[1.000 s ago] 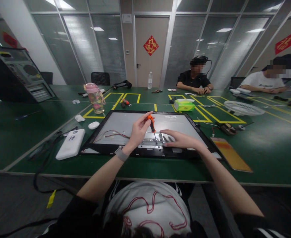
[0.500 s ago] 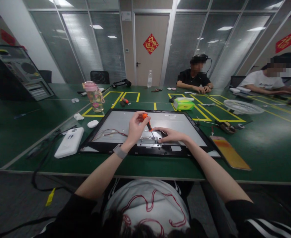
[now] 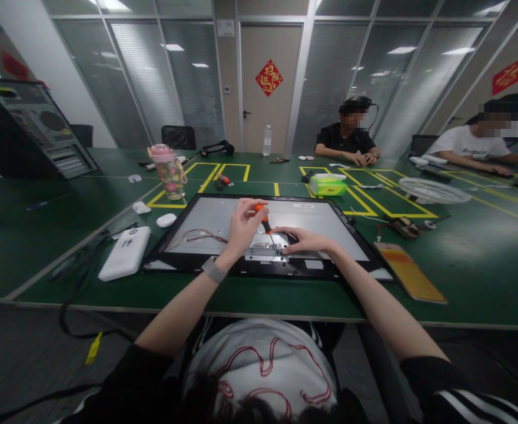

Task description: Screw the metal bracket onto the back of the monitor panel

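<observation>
An orange-and-black screwdriver point(image 3: 265, 221) stands tilted, its thin shaft pointing down at a metal bracket point(image 3: 265, 252). My left hand point(image 3: 245, 224) is closed around the top of its handle. My right hand point(image 3: 305, 240) lies beside the shaft with thumb and fingers apart, the fingertips close to the lower handle and the thumb by the bracket. Whether those fingertips touch the screwdriver, I cannot tell. Beneath both hands a flat display panel point(image 3: 215, 215) with a silver back and black frame lies on the table. Thin wires point(image 3: 206, 234) run over its left part.
Left of the panel are a white power bank point(image 3: 125, 253), a white oval case point(image 3: 166, 220) and a pink-lidded bottle point(image 3: 167, 171). On the right lie a yellow-orange phone-shaped slab point(image 3: 411, 272), a fan grille point(image 3: 433, 190) and a green tissue pack point(image 3: 328, 185). Two people sit across the green table point(image 3: 223, 300).
Both hands and the screwdriver keep nearly the same position over the bracket. The view has shifted very slightly. At the far right, a person's arm has moved a little.
</observation>
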`<action>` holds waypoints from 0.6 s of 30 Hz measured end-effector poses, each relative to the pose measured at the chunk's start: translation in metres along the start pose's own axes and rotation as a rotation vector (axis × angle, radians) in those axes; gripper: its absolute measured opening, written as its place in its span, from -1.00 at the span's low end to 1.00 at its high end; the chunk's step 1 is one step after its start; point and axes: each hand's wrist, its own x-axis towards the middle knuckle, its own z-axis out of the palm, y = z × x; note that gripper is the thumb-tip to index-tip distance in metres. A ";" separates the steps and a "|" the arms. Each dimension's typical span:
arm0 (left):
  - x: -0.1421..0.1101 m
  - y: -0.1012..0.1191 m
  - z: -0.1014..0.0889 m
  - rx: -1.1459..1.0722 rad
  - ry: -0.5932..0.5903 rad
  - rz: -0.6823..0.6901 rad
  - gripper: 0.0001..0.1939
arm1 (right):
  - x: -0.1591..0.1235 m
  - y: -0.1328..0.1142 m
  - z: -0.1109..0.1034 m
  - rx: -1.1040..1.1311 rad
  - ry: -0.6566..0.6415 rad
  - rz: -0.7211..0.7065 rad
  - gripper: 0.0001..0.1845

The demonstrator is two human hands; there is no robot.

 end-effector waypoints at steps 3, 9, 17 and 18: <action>0.002 -0.002 -0.001 -0.025 0.025 -0.021 -0.82 | -0.001 0.001 0.000 0.008 0.000 -0.006 -0.23; 0.004 -0.002 -0.001 -0.044 -0.012 -0.059 -0.76 | -0.001 -0.001 0.000 0.001 0.001 0.001 -0.22; 0.001 -0.003 0.000 -0.131 -0.042 -0.080 -0.74 | 0.000 0.003 0.000 -0.004 0.000 -0.011 -0.20; 0.001 -0.003 0.000 -0.110 -0.042 -0.074 -0.75 | 0.000 0.003 0.000 -0.005 -0.001 -0.011 -0.20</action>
